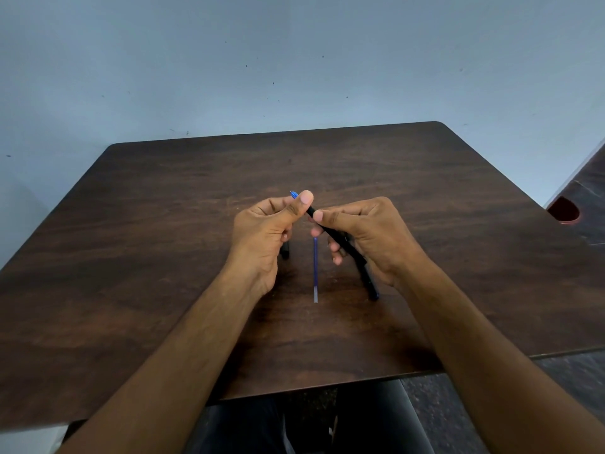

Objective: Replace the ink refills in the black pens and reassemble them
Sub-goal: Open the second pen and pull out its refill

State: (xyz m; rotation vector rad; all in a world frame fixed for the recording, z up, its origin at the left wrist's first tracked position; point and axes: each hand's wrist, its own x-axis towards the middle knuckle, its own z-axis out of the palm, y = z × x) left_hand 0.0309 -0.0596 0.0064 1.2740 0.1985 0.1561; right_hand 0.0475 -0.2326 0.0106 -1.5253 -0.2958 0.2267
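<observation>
A: Nearest the lens, at the bottom of the frame, two bare forearms run up to meet at centre. What are they working on?

B: A black pen [340, 244], held above the table [163, 224] at mid-frame. The right hand [366, 237] has its fingers curled round the barrel, thumb pressed near the upper end. The left hand [268, 231] pinches the pen's front end between thumb and forefinger, where a blue tip [293, 194] pokes out at its upper edge.

A: Why that grip?

B: I'd judge one hand steadies the barrel while the other twists or pulls the tip section; it suits opening or closing the pen. Which of the two, I cannot tell.

A: And the blue stick between the hands?

B: A loose ink refill [315, 273], lying on the table just below the hands, set aside within easy reach.

A: Count them.

B: One refill lying loose. One pen in hand; a dark end [285, 252] shows beneath the left hand, likely a second pen or a part, mostly hidden.
</observation>
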